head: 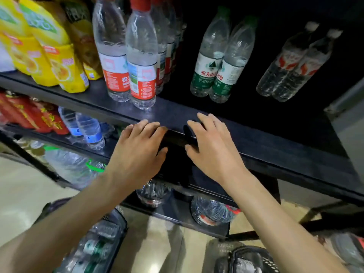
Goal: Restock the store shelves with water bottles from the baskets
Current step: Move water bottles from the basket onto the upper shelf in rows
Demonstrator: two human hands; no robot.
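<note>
Both hands are empty here. The left hand [137,152] is at the front lip of the shelf [256,138], its fingers [149,125] loosely bent over the edge and gripping nothing. The right hand [214,152] is just beside it, palm down. Its fingers are spread and mostly straight, reaching onto the shelf board, and it holds nothing either. It's a bit blurry, so I can't tell if either hand actually presses on the shelf.

The water is mostly up on that same shelf:
- The red-label bottles [141,62] stand upright in rows running back, just behind the left hand.
- Two green-label bottles [208,64] stand touching each other, further back and to the right.
- Two white-cap bottles [289,71] are well off to the right.
- The yellow packs [57,58] fill the far left end.

On the lower shelf [102,152] there are blue-label bottles [89,131] next to some red packs [39,119]. More clear bottles sit on the levels below that.

Down on the floor [21,190], a basket [123,223] under the left forearm has bottles in it. A second basket [246,250] sits at the bottom edge by the right forearm, and I can't make out what's in it.
</note>
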